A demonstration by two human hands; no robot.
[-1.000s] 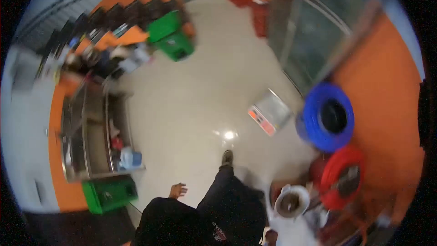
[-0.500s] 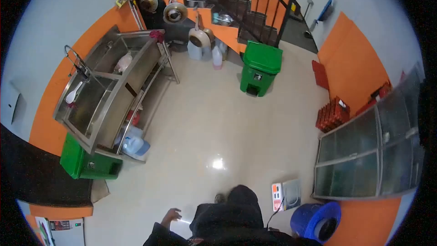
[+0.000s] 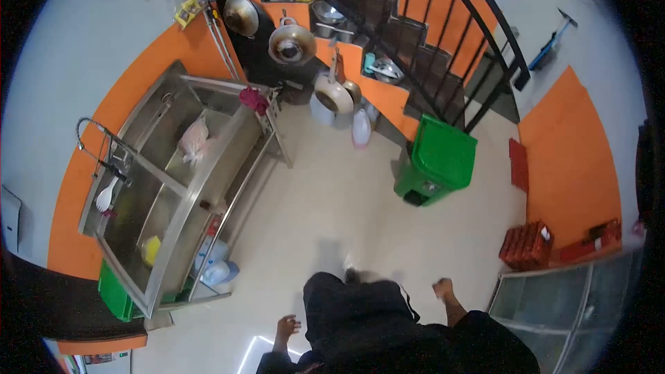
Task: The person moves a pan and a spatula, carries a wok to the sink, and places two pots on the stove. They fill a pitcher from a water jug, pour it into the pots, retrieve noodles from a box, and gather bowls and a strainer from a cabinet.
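1. Glossy pale floor lies ahead of the person, 12 o'clock being straight forward; the shine suggests short, flat steps would serve best.
2. A dark staircase climbs behind its railing between 12 and 1 o'clock.
3. A steel sink unit stands at 10 o'clock; its legs merit a wide berth.
4. At 3 o'clock, a glass-fronted cabinet is the large item nearest the right hand, apart from it; keeping that elbow in would spare its edge.
5. A lidded green bin sits at 1 o'clock.
6. Red stacked trays rest at 2 o'clock.
7. A blue jug, low by the sink at 10 o'clock, is near the left hand, untouched.
8. The right grip is curled, its contents impossible to tell; the left grip hangs loosely spread, nothing visible in it.
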